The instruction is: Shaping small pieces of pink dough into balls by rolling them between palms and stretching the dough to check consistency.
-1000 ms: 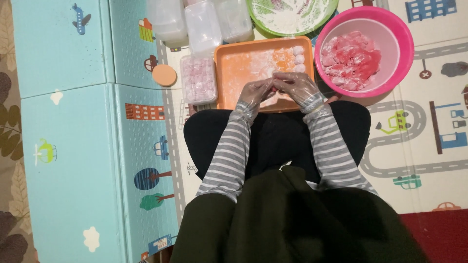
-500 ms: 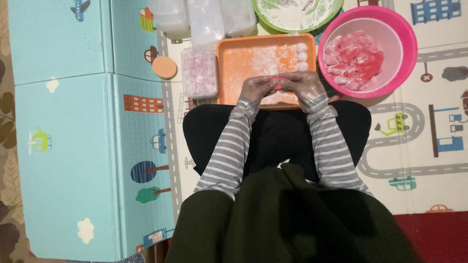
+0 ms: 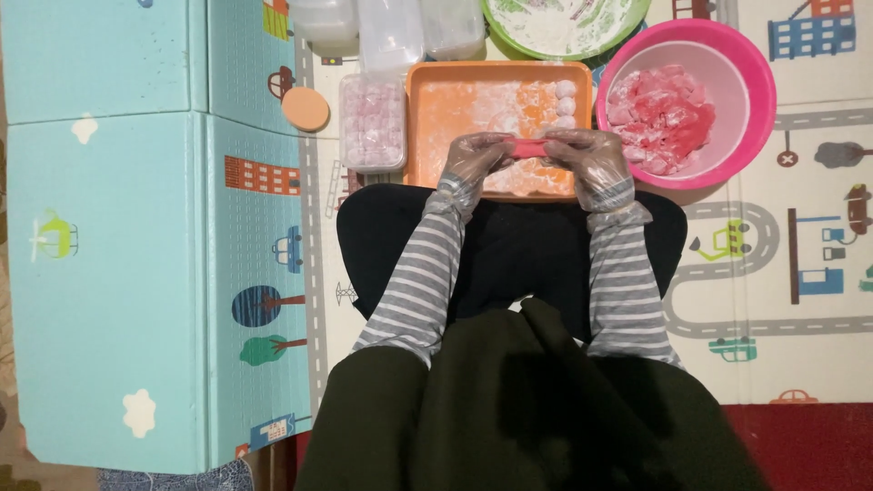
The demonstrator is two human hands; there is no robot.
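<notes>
My left hand (image 3: 477, 159) and my right hand (image 3: 587, 156), both in clear plastic gloves, meet over the near edge of an orange tray (image 3: 455, 100) dusted with white flour. Between the fingers of both hands sits a flat pink dough piece (image 3: 526, 147). Several floured white balls (image 3: 562, 102) lie at the tray's far right. A pink bowl (image 3: 759, 100) of red and pink chunks (image 3: 664, 114) stands to the right of the tray.
A clear box (image 3: 371, 123) of pale pink balls lies left of the tray, an orange round lid (image 3: 306, 109) beside it. Clear lidded containers (image 3: 391, 32) and a green floury bowl (image 3: 564, 23) stand behind. A black cushion (image 3: 382, 236) lies under my arms on the play mat.
Both hands stay together over the tray's near edge; the pink piece between them looks stretched flatter and wider than before.
</notes>
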